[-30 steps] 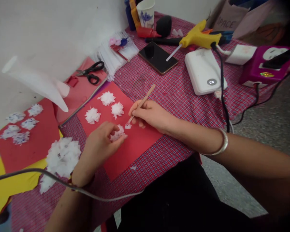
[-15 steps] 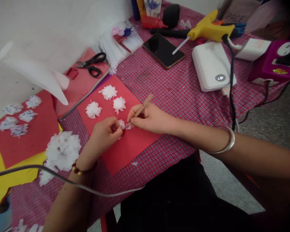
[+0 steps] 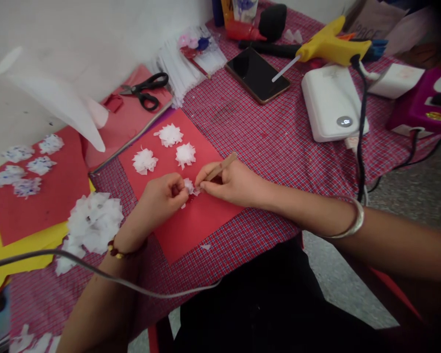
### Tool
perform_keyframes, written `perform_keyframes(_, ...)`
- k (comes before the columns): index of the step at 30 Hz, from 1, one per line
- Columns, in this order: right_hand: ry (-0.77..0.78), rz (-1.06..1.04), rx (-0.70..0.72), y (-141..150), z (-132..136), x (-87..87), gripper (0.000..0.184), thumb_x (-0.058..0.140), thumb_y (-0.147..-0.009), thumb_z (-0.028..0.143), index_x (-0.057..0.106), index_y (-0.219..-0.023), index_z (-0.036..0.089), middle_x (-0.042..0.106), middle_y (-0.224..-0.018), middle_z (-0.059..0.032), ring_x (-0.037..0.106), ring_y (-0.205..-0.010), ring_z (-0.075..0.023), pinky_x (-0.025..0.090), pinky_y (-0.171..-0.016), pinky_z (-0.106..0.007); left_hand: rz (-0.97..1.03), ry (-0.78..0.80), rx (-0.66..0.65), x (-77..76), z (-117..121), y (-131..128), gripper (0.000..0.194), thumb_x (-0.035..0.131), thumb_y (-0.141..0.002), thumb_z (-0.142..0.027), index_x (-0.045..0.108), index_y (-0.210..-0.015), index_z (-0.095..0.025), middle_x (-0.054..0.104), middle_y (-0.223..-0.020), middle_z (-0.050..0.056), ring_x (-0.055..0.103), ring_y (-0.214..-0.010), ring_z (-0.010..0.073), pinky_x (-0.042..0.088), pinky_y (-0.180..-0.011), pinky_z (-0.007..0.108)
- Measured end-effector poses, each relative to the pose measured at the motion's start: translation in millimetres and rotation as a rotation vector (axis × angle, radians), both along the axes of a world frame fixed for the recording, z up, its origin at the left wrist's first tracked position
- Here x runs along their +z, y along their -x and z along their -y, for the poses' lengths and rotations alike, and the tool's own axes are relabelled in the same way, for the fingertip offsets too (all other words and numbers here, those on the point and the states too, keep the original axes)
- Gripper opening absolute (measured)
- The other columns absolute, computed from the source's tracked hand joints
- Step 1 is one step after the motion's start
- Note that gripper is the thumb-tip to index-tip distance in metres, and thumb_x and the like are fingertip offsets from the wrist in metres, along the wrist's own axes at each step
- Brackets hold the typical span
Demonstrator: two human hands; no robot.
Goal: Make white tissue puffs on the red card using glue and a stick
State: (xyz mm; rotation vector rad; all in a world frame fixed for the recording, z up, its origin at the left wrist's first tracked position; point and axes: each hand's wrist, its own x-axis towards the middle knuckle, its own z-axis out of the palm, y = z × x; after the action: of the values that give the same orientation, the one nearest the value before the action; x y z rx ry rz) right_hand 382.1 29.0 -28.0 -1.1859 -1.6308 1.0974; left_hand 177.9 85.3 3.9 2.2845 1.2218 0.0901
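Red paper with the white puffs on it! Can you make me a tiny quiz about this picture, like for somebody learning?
1. Which hand holds the stick?
2. True or false: the scissors have black handles.
3. The small white puffs near the stick lie on: A) the phone, B) red paper, C) the power bank.

Key: 1. The right hand. 2. True. 3. B.
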Motion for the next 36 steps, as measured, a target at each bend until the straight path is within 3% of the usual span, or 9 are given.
perform_keyframes(7,0.005,0.009,-0.001,4.9,3.5,0.0,0.015,0.058,-0.087,0.013,0.072,-0.088,0.018,0.077,-0.092,-0.0024,0.07,-0.083,-0.0149,0.05,-0.079,-0.027,0.023,0.046,-0.029,6.0,0.2,-0.5,0.025,0.05,-0.086,-0.034,0.048,-0.064,-0.023,0.054,-0.056,-0.001,0.049,-0.053,0.0141,0.034,-0.052,0.027)
perform_keyframes(10,0.112,-0.207,-0.072,2.6,-0.7,3.4,0.01,0.058,-0.088,0.015,0.065,-0.081,0.017,0.073,-0.079,-0.0017,0.065,-0.065,-0.0117,0.05,-0.064,-0.024,0.046,0.112,-0.013,8.8,0.5,0.5,0.039,0.039,-0.098,-0.044,0.048,-0.068,-0.022,0.053,-0.057,-0.001,0.052,-0.054,0.0149,0.038,-0.053,0.028)
perform_keyframes(13,0.263,-0.465,-0.217,-1.9,-6.1,7.3,0.018,0.052,-0.092,0.015,0.056,-0.075,0.019,0.064,-0.06,0.003,0.052,-0.045,-0.008,0.042,-0.048,-0.022,0.105,0.168,0.038,6.0,-0.4,1.1,0.043,0.034,-0.101,-0.05,0.049,-0.073,-0.022,0.052,-0.058,-0.002,0.054,-0.052,0.0145,0.041,-0.053,0.028)
perform_keyframes(15,0.316,-0.541,-0.262,-3.8,-6.8,10.4,0.02,0.05,-0.092,0.014,0.055,-0.072,0.019,0.061,-0.057,0.0036,0.05,-0.042,-0.0075,0.041,-0.046,-0.021,0.158,0.191,0.092,3.8,-0.5,1.4,0.041,0.035,-0.101,-0.049,0.047,-0.073,-0.022,0.051,-0.058,-0.003,0.052,-0.05,0.0136,0.04,-0.051,0.028)
perform_keyframes(20,0.341,-0.506,-0.245,-4.9,-10.0,22.8,0.015,0.057,-0.087,0.017,0.062,-0.073,0.018,0.064,-0.062,-0.0002,0.056,-0.052,-0.0089,0.044,-0.053,-0.023,0.246,0.001,0.151,15.8,10.2,14.2,0.034,0.043,-0.096,-0.036,0.037,-0.066,-0.023,0.041,-0.06,-0.004,0.042,-0.056,0.0118,0.032,-0.054,0.028)
perform_keyframes(26,0.251,-0.372,-0.096,2.8,-32.4,30.0,0.012,0.064,-0.084,0.03,0.067,-0.076,0.022,0.066,-0.068,-0.0027,0.058,-0.057,-0.0136,0.046,-0.056,-0.03,0.024,-0.006,0.021,27.3,52.4,55.2,0.029,0.048,-0.097,-0.031,0.049,-0.07,-0.021,0.054,-0.069,-0.001,0.046,-0.062,0.0126,0.034,-0.059,0.029)
perform_keyframes(28,0.258,-0.344,-0.078,5.6,-35.0,24.6,0.015,0.063,-0.084,0.032,0.067,-0.075,0.021,0.065,-0.067,-0.0027,0.057,-0.057,-0.014,0.046,-0.056,-0.031,-0.042,-0.085,0.068,26.5,57.1,78.9,0.025,0.05,-0.096,-0.03,0.055,-0.073,-0.021,0.058,-0.072,0.001,0.051,-0.065,0.014,0.038,-0.061,0.029)
perform_keyframes(33,0.339,-0.324,-0.113,2.6,-35.6,6.9,0.017,0.065,-0.085,0.036,0.067,-0.08,0.02,0.065,-0.068,-0.0018,0.057,-0.057,-0.0127,0.045,-0.056,-0.029,-0.24,-0.436,0.395,27.4,28.1,146.4,0.011,0.058,-0.09,-0.026,0.065,-0.089,-0.019,0.067,-0.087,0.008,0.061,-0.081,0.0216,0.047,-0.075,0.035)
perform_keyframes(36,0.337,-0.335,-0.118,-0.5,-36.2,3.9,0.018,0.065,-0.087,0.038,0.068,-0.081,0.021,0.065,-0.069,-0.0015,0.057,-0.057,-0.0125,0.046,-0.057,-0.029,-0.357,-0.518,0.373,23.1,0.5,170.6,0.028,0.055,-0.088,-0.018,0.068,-0.113,-0.016,0.068,-0.111,0.015,0.061,-0.106,0.0295,0.047,-0.095,0.045)
